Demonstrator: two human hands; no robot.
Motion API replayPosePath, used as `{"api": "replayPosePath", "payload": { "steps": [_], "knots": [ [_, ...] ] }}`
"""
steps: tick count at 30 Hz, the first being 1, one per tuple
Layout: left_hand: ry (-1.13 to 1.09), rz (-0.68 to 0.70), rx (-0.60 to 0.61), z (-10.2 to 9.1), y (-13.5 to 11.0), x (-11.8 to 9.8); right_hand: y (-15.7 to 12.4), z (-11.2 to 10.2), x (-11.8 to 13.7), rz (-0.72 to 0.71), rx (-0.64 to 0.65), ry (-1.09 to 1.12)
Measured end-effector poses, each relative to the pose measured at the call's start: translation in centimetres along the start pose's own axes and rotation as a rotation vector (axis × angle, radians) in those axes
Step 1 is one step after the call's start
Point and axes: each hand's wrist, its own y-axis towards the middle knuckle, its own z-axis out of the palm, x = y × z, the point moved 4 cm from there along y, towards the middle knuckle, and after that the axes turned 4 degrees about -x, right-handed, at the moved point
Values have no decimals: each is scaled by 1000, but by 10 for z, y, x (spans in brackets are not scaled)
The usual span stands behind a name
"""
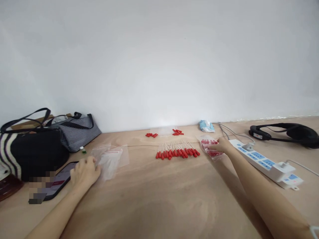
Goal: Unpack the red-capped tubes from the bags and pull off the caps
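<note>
Wooden tabletop (149, 205), backed by a pale wall (159, 66). Left hand (86, 171) is loosely curled beside clear bags (112, 162); whether anything is pinched cannot be told. By the right hand (223, 145), a red-filled bag (214, 154) is touched, grip unclear. Between the hands, nearer the right, red-tipped sticks (175, 152) are laid, shafts toward the wall.

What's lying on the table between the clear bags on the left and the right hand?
A row of red-tipped sticks, then the bag of red pieces that the right hand touches; the head view shows it.
</note>
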Motion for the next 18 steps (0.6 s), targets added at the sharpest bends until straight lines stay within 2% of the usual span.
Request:
{"api": "replayPosePath", "payload": {
  "steps": [2, 5, 10, 14, 18],
  "knots": [
    [-40, 138, -115, 2, -3, -8, 4, 2, -7, 72, -50, 13],
    [-110, 285, -195, 13, -7, -18, 9, 8, -19, 154, -82, 125],
    [-256, 479, -472, 12, -24, -42, 9, 13, -27, 172, -104, 324],
    [-337, 712, -536, 3, -42, -69, 2, 10, -29, 201, -216, 504],
    [-414, 806, -572, -3, -49, -85, -4, 5, -20, 135, -338, 810]
  ]
}}
